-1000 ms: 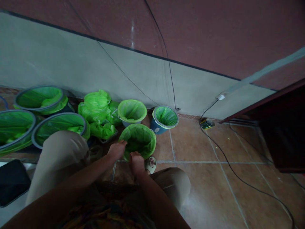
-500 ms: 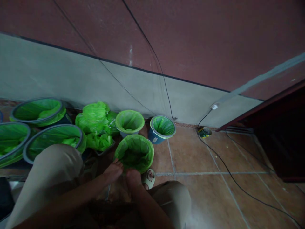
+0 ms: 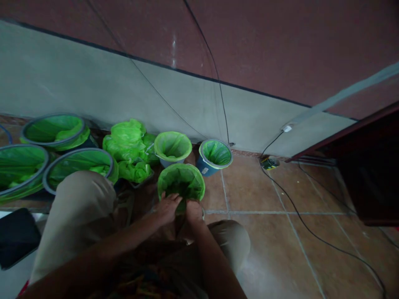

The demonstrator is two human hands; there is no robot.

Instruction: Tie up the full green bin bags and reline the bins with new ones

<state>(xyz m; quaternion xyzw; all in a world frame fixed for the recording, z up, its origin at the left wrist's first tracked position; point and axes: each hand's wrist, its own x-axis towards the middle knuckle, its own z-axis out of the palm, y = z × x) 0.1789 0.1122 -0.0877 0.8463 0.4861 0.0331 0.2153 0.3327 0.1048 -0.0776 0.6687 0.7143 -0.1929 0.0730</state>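
A bucket lined with a bright green bag (image 3: 181, 171) stands between my knees, dark inside. At its near rim are both hands, close together. My left hand (image 3: 168, 206) has its fingers bent over the rim, at the bag's edge. My right hand (image 3: 193, 210) is closed at the same rim, just to the right; its fingertips are hidden. Behind this bucket stand a pale bucket with a green liner (image 3: 173, 147) and a blue bucket with a green liner (image 3: 215, 154).
Three larger green-lined tubs (image 3: 79, 166) stand at the left, beside heaped green bags (image 3: 126, 141). A dark flat object (image 3: 18, 236) lies at lower left. A black cable (image 3: 296, 211) crosses the tiles near a can (image 3: 270, 162).
Both hands have moved up and right in the view, to the bucket's near rim. The camera view has shifted, and the slipper near the bucket is now mostly covered.
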